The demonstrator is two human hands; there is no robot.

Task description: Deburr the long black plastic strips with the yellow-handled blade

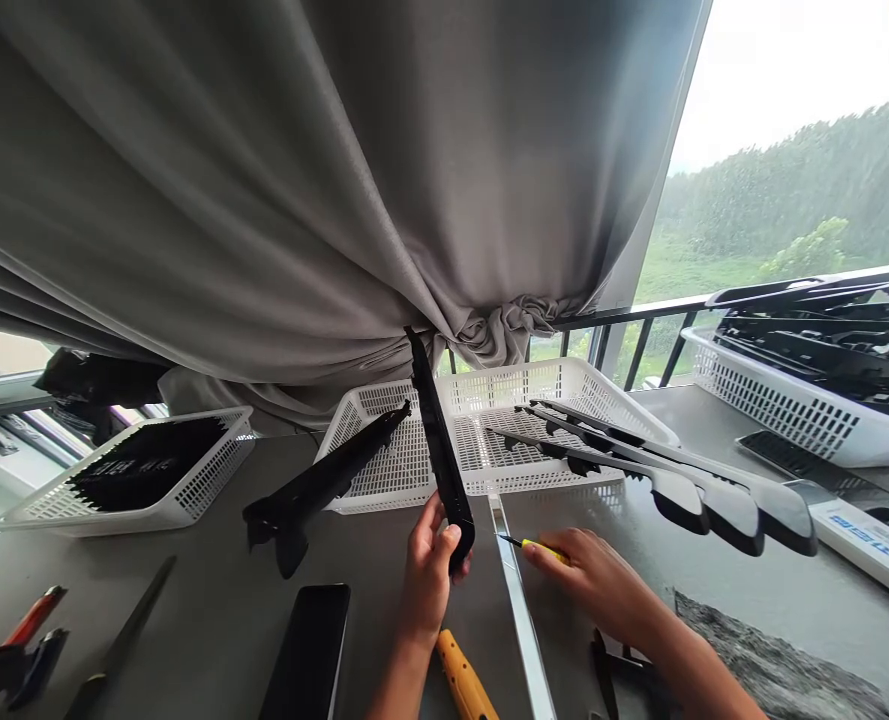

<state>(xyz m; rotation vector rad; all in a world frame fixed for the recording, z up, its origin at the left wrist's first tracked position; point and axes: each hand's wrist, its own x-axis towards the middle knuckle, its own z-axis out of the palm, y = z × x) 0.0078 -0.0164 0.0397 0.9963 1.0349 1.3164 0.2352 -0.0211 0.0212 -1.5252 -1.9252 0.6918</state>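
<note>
My left hand (430, 565) is closed around the lower end of a long black plastic part (436, 445), which points up and away over the white basket. In my right hand (583, 575) is a small yellow-handled tool (541, 549); its thin dark tip points left, and I cannot tell its exact kind. The tip is over a long pale metal strip (517, 610), apart from the black part. Another black plastic part (324, 480) leans on the basket's left front rim. Several grey-topped long parts (684, 490) rest across its right side.
A white mesh basket (481, 487) stands in the middle. Baskets of black parts stand left (189, 500) and right (826, 430). A phone (305, 650), an orange-yellow handle (465, 675), a knife-like blade (140, 615) and a dark cloth (774, 650) lie nearby. A grey curtain (414, 150) hangs behind.
</note>
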